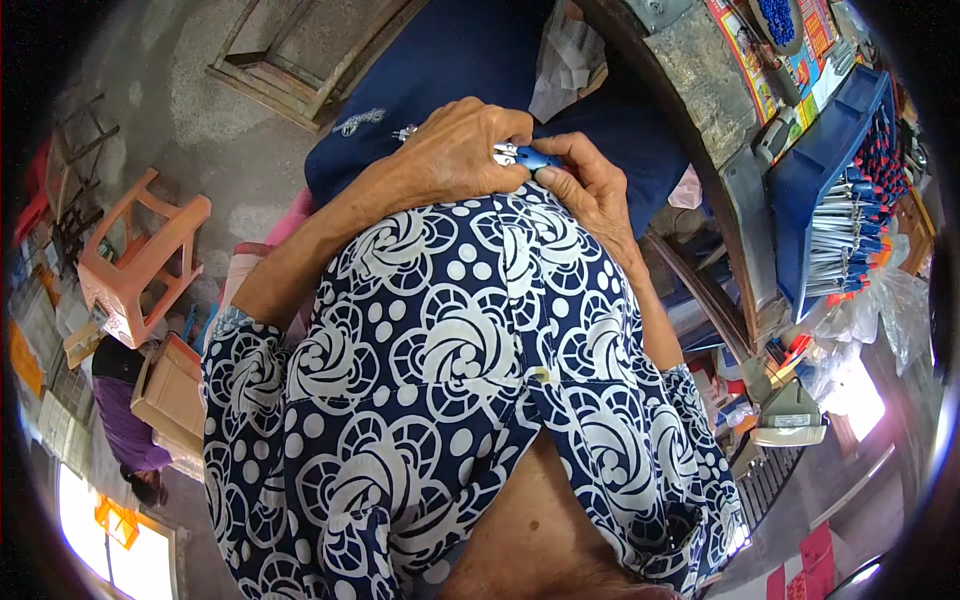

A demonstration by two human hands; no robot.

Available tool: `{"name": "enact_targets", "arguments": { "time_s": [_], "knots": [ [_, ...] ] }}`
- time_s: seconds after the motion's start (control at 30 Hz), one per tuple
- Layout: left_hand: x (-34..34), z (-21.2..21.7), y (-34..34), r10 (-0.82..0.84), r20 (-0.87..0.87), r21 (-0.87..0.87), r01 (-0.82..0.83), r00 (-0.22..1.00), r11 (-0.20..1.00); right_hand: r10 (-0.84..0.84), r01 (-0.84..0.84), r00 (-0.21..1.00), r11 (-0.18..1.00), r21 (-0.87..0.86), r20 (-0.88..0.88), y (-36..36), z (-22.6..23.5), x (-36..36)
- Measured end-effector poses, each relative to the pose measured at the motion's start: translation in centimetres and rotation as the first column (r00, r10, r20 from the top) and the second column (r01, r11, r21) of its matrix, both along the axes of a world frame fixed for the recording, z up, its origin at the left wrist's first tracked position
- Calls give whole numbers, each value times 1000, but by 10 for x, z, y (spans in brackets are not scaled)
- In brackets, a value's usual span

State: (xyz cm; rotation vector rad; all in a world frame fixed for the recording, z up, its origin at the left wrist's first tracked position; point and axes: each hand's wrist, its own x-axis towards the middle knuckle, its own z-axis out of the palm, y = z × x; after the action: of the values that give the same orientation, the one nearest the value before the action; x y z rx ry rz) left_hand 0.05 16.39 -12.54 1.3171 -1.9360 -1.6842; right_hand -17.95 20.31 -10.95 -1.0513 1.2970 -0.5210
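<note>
Close together in front of my lap, both hands are closed on small parts. My left hand (455, 148) wraps round slim silver-white pen-like pieces (504, 154); their far ends stick out past its wrist side near the dark blue cloth. My right hand (592, 188) pinches a shiny blue piece (534, 159) between thumb and forefinger, and this piece meets the silver-white ends. Whether they are joined, I cannot tell. Fingers hide most of the parts. Dark blue cloth (350, 155) covers my lap under the hands.
To the right stands a worktable (700, 95) with a blue tray (785, 220) of several white pen-like pieces with blue and red ends. A dish holds small blue parts (778, 18). An orange plastic stool (135, 265) and a cardboard box (170, 395) stand left, near another person (125, 410).
</note>
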Motion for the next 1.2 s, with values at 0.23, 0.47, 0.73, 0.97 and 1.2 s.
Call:
{"name": "enact_targets", "arguments": {
  "time_s": [0.23,0.47,0.73,0.97,1.2],
  "knots": [
    [-1,-1,0,9,-24,-40,-10,1000,999,-35,35,999,999,4,18,-1,2,1],
    [0,-2,-2,13,-22,-88,-15,1000,996,-47,47,999,999,13,8,-5,1,1],
    [0,3,-13,78,-59,-335,-93,995,938,-103,110,991,990,-84,83,-22,-4,0],
    [7,0,-19,96,-37,-412,-103,995,905,-4,1,1000,985,-170,-20,-33,-6,1],
    [6,-2,-15,109,-60,-392,-124,992,912,-29,24,999,979,-203,-24,-30,-4,4]
  ]
}}
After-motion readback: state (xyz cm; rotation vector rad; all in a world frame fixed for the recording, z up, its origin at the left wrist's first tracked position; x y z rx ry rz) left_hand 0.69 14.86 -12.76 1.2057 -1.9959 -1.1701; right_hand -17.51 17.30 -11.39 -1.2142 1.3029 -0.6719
